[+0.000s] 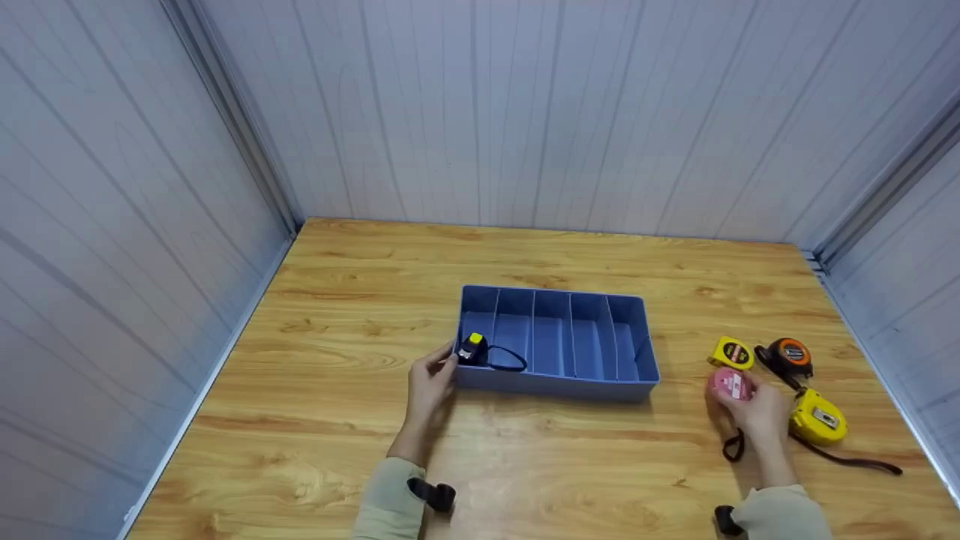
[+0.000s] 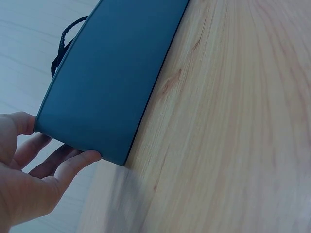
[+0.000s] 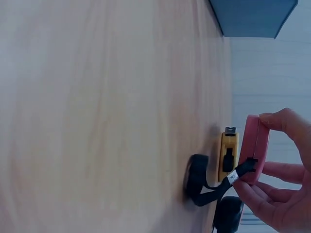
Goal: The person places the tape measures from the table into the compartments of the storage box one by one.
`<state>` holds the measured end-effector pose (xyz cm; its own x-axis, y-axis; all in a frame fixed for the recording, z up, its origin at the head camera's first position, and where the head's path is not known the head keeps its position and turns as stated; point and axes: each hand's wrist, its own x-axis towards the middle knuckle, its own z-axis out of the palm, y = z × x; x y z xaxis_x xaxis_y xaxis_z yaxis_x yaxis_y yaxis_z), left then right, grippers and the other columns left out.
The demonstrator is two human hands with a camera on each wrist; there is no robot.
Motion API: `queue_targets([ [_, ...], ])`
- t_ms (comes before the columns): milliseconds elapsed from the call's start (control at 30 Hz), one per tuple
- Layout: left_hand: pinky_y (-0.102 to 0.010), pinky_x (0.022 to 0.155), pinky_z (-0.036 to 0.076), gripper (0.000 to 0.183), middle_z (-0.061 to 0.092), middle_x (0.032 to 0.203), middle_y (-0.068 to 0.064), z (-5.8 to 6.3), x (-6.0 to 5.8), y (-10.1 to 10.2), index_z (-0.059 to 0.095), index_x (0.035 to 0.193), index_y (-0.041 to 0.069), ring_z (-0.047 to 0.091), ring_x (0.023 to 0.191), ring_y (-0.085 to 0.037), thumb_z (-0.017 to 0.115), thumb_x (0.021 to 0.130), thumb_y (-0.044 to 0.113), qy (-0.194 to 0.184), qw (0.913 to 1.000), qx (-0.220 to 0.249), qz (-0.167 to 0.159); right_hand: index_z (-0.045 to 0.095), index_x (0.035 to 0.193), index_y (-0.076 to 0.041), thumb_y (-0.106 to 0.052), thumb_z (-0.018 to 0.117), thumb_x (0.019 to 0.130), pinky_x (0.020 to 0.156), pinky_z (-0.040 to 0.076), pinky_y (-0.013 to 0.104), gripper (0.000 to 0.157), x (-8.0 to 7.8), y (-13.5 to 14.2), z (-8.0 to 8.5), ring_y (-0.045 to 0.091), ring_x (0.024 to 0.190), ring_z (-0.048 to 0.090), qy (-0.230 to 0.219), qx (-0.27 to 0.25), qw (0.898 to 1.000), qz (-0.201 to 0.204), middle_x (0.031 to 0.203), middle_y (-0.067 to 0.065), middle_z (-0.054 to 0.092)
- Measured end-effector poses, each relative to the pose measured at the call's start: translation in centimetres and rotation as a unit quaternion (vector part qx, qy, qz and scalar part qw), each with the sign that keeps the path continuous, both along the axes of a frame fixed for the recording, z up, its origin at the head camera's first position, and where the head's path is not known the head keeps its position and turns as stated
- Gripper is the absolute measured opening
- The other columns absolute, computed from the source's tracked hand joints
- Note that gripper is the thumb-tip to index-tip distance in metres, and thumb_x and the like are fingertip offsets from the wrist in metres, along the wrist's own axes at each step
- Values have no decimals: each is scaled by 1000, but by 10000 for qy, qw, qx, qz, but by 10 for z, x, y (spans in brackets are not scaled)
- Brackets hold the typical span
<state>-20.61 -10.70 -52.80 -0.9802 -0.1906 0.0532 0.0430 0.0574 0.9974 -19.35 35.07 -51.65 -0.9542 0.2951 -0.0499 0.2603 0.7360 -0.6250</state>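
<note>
A blue divided box (image 1: 555, 382) stands on the table. At its left front corner my left hand (image 1: 431, 386) holds it, with fingertips at the rim and the end wall in the left wrist view. A black tape measure (image 1: 472, 351) with a yellow button sits in the leftmost compartment, its strap looping to the right. To the right of the box, my right hand (image 1: 761, 412) pinches a round pink tape measure (image 3: 253, 145) between thumb and fingers, raised off the table. From the pink case hangs a black wrist strap (image 1: 733, 447).
Close by the right hand lie a small yellow tape measure (image 1: 733, 352), a black-and-orange tape measure (image 1: 791, 356) and a larger yellow tape measure (image 1: 819, 418) with a dark strap. Panel walls (image 1: 510, 112) enclose the wooden table (image 1: 337, 300) at the back and sides.
</note>
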Motion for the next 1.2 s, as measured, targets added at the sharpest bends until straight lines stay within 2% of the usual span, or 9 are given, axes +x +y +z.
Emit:
queue_targets([
  [67, -20, 47, 39, 30, 61, 100, -19, -5, -2, 0, 58, 115, -1, 54, 78, -27, 54, 87, 7, -16, 10000, -30, 23, 36, 125, 16, -18, 65, 78, 83, 38, 49, 64, 1, -3, 3, 44, 102, 45, 194, 25, 9998, 69, 115, 37, 43],
  [200, -20, 50, 40, 29, 61, 101, -17, -7, -3, 1, 59, 115, 1, 54, 77, -21, 54, 87, 8, -68, 9998, -163, 107, 36, 126, 15, -18, 64, 79, 81, 40, 48, 64, 4, -10, 10, 43, 100, 46, 246, 36, 9996, 138, 114, 37, 44],
  [433, -25, 49, 42, 28, 61, 96, -15, -8, -3, 2, 60, 113, 2, 54, 79, -31, 55, 86, 7, -167, 9997, 52, 152, 36, 128, 13, -17, 65, 79, 81, 40, 48, 64, 5, -20, 22, 43, 101, 46, 300, 94, 9988, 385, 115, 37, 44],
  [633, -25, 50, 43, 28, 61, 93, -14, -9, -3, 2, 60, 113, 1, 54, 77, -32, 55, 85, 6, -106, 9997, 132, 195, 39, 126, 12, -11, 66, 77, 79, 42, 48, 60, 7, -33, 34, 42, 97, 48, 504, 180, 9973, 512, 111, 36, 47],
  [867, -24, 49, 42, 29, 61, 93, -14, -11, -4, 3, 59, 113, -1, 54, 73, -27, 55, 86, 7, -59, 9997, 187, 170, 45, 121, 13, -4, 69, 72, 75, 44, 45, 57, 9, -50, 41, 40, 93, 50, 1083, 181, 9913, 730, 109, 34, 49],
  [967, -23, 48, 41, 30, 61, 95, -16, -8, -2, 3, 58, 114, -2, 53, 72, -24, 55, 86, 6, -98, 9994, 320, 90, 49, 117, 13, -5, 72, 69, 69, 45, 41, 56, 11, -56, 44, 38, 86, 53, 1403, 364, 9860, 831, 104, 33, 53],
  [1067, -23, 50, 42, 30, 60, 100, -20, 2, 3, 3, 57, 114, -5, 53, 73, -21, 55, 85, 4, -47, 9991, 429, 33, 52, 115, 13, -6, 74, 67, 66, 44, 40, 56, 11, -63, 46, 37, 83, 54, 1582, 454, 9822, 910, 101, 32, 54],
  [1200, -25, 54, 44, 30, 59, 100, -24, 15, 8, 4, 55, 113, -9, 53, 75, -22, 54, 85, 1, -26, 9993, 357, 84, 50, 117, 11, -6, 73, 68, 71, 45, 45, 57, 11, -74, 47, 38, 88, 53, 1469, 330, 9841, 945, 104, 32, 53],
])
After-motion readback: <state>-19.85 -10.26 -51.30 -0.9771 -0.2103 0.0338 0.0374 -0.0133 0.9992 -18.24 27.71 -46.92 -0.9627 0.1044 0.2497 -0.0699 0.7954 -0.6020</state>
